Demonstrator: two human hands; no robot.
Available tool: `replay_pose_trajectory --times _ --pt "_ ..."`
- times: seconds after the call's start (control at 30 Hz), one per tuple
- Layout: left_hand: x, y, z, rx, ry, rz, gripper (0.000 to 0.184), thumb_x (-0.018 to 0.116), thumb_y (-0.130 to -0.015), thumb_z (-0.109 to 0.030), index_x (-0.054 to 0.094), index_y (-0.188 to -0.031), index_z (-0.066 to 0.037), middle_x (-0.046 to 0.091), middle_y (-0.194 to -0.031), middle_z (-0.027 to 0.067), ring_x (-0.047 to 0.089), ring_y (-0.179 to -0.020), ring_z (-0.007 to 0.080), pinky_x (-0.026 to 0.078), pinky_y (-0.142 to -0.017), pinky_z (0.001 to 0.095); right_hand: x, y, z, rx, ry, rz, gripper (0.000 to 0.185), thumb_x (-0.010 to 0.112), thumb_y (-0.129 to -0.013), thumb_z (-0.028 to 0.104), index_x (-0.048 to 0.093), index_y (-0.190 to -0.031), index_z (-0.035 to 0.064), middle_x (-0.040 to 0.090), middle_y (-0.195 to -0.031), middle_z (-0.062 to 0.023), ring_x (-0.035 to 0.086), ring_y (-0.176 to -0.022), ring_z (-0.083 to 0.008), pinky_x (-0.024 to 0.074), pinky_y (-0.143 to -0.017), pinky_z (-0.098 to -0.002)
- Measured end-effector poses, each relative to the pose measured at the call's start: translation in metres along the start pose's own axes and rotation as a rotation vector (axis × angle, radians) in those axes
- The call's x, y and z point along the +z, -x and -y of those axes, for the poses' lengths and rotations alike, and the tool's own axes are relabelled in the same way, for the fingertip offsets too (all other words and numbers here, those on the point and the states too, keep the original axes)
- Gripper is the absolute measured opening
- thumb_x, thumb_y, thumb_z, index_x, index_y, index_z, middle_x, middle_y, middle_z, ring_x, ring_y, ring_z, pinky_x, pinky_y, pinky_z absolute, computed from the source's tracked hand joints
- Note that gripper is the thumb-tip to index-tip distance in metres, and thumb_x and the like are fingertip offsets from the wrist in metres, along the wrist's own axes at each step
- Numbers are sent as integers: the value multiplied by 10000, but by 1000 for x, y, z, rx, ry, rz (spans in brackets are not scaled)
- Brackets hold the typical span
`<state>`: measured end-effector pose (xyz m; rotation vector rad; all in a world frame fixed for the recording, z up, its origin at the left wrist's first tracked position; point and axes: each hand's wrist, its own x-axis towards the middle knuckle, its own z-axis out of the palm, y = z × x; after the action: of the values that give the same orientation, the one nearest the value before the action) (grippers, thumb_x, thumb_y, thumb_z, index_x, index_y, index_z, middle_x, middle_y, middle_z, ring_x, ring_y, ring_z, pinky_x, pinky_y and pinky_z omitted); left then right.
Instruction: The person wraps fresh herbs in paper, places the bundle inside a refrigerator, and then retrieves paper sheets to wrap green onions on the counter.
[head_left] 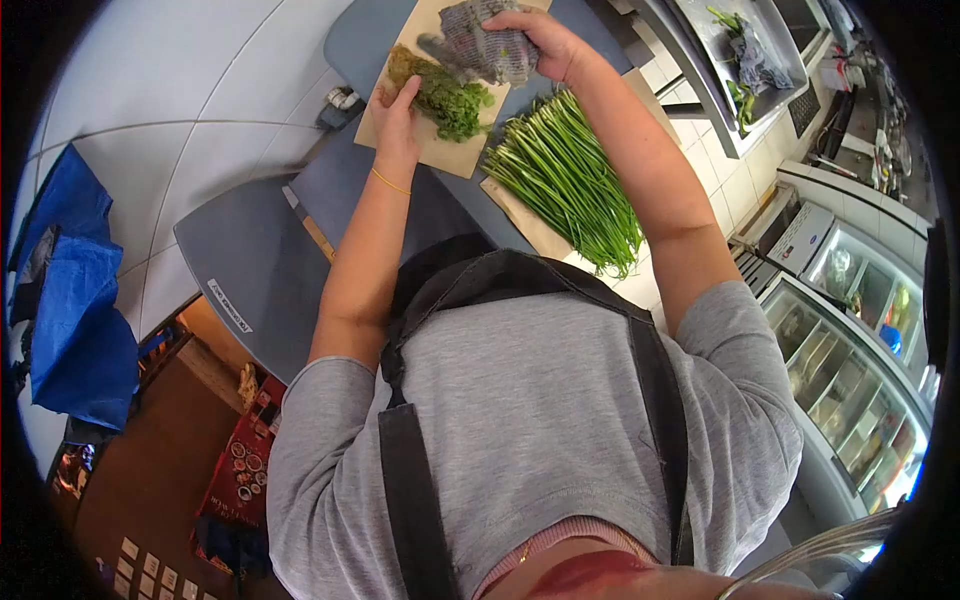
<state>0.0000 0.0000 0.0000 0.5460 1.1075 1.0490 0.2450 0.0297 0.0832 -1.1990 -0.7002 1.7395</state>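
Note:
My left hand [397,118] grips a bunch of leafy green herbs [455,100], yellowish at its far end, over a light brown board [460,157]. The thumb lies along the near side of the bunch. In my right hand [545,40] is a bunched grey knitted cloth [490,45], held just above the herbs. It has a finger-like end, as a work glove has, but its exact kind is unclear. Close to my right forearm, a large pile of long green stalks [565,175], like chives or spring onions, rests on another board [530,222].
A grey table [245,250] runs along the white tiled wall. At the upper right stands a metal tray [700,50] holding greens and a grey cloth [757,65]. A glass-topped fridge [850,385] is on the right. Blue bags [80,320] hang at the left.

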Motion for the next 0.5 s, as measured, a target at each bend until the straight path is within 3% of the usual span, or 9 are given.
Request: replay_pose_trajectory --times 0.07,0.17,0.2,0.23,0.3,0.33,0.37,0.4,0.5 --pt "3 12 1 34 2 -106 652 765 -910 -160 405 -1440 -41 558 -1310 68 573 -1170 172 446 -1041 305 -5 9 13 52 50 24 388 747 -880 174 664 -1214 -5 730 -1139 -125 702 -1091 -233 580 -970 -381" --pt "-11 8 -4 -23 22 -152 711 709 -927 -70 342 -1530 10 580 -1076 35 546 -886 121 478 -760 267 0 8 21 -54 55 -40 350 740 -879 161 686 -1174 -20 728 -1140 -125 703 -1067 -239 570 -964 -385" --pt "-13 11 -5 -38 29 -154 701 685 -937 -63 329 -1536 11 585 -1107 53 561 -908 138 484 -775 267 -24 4 28 -39 11 66 643 768 -861 196 468 -1424 120 580 -1371 -166 615 -1175 -387 579 -908 -529" --pt "-16 14 -8 -51 35 -155 691 662 -948 -55 317 -1542 13 589 -1139 70 575 -929 155 491 -789 267 30 80 85 -25 -124 -38 534 748 -854 132 540 -1337 36 645 -1240 -174 660 -1088 -324 574 -939 -485" --pt "-22 20 -12 -49 54 -153 673 609 -965 -32 287 -1554 16 591 -1206 107 604 -992 200 514 -822 280 -17 75 85 -158 -205 27 520 728 -856 125 547 -1330 11 677 -1172 -151 677 -1050 -303 578 -939 -448" --pt "-25 22 -15 -32 66 -152 666 581 -972 -16 271 -1560 18 588 -1240 127 619 -1034 229 531 -840 292 -27 93 94 -267 -181 -88 505 735 -852 132 573 -1315 13 685 -1174 -139 680 -1048 -281 583 -910 -444" --pt "-28 25 -19 -16 76 -151 659 552 -978 0 254 -1565 20 585 -1275 147 634 -1075 258 547 -858 305 -53 111 103 -219 -181 -218 406 736 -855 130 642 -1234 18 701 -1148 -110 683 -1035 -246 586 -879 -426" --pt "-29 27 -23 23 65 -143 661 547 -973 14 263 -1570 7 594 -1277 154 656 -1031 259 563 -826 307 -77 132 114 -312 -129 -419 318 730 -848 104 696 -1158 36 720 -1110 -123 686 -1017 -285 566 -874 -409" --pt "-38 35 -36 108 -15 -114 685 535 -962 58 263 -1585 -24 617 -1285 175 712 -936 270 606 -755 326 -125 201 163 -626 -17 -596 403 714 -874 94 633 -1249 -28 687 -1204 -153 658 -1124 -308 534 -975 -448"
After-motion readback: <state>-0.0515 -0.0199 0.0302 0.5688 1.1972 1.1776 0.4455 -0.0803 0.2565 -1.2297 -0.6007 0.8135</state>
